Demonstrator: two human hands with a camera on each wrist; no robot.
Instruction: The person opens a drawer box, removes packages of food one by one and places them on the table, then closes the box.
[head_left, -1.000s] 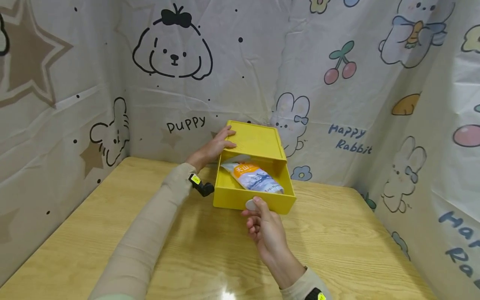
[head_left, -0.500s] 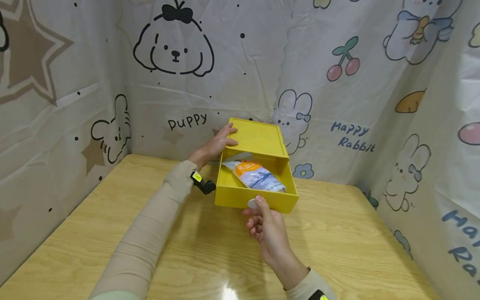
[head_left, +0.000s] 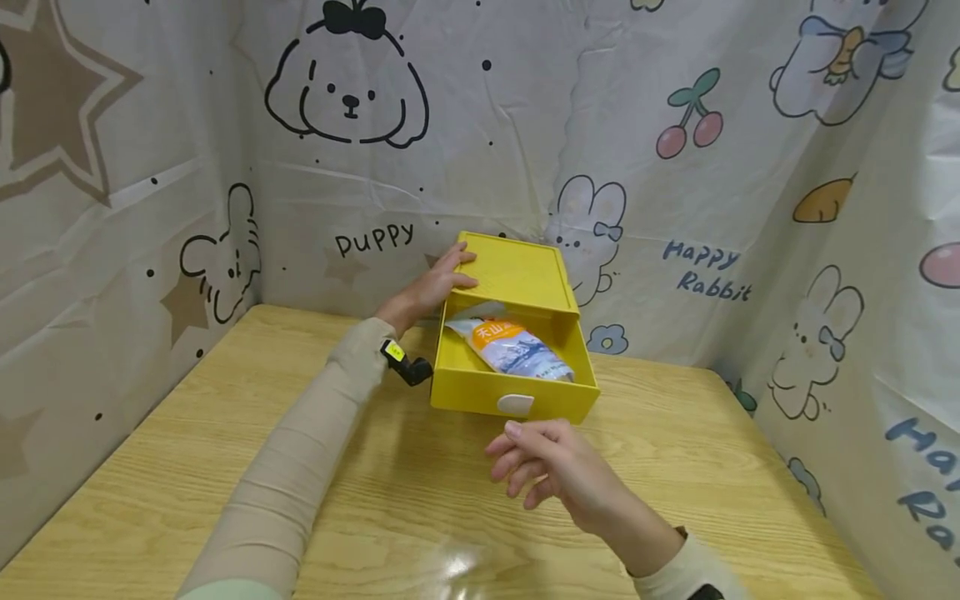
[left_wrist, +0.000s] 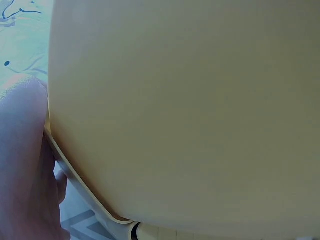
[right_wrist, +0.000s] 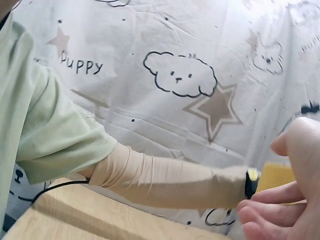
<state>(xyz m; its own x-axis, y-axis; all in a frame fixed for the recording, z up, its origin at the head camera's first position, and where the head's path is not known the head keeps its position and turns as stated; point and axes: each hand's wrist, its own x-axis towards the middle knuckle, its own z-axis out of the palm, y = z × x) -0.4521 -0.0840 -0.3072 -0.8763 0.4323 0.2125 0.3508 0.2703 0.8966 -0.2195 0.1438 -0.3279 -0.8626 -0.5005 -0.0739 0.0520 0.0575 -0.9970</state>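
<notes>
Using the yellow rectangular plastic drawer box point(head_left: 517, 271) as reference. Its yellow drawer point(head_left: 465, 392) is out on my side, tray part exposed. Glossy white-and-blue plastic bag with an orange patch and printed characters point(head_left: 517, 354) lies slanted inside the box's drawer, one corner up by the drawer's left wall, bottom end near the front wall. White rounded tab point(head_left: 515, 406) sits on the box's drawer front. My left hand point(head_left: 435, 285) is on the box's upper left edge, fingertips and thumb laid apart on the top face; can't tell how hard they press. Left wrist view is mostly a flat box panel with that hand along its edge. My right hand point(head_left: 551, 462) is in front of the box, just short of the tab and clear of it, thumb out, fingers relaxed and slightly bent. Beige sleeve point(head_left: 300, 467) with a black wrist device point(head_left: 405, 364) comes in from the box's left; device is just beside the drawer's left side. Box is on a light wood-grain table point(head_left: 675, 442); pale cartoon-print cloth point(head_left: 487, 167) hangs behind the box and to both sides of it.
</notes>
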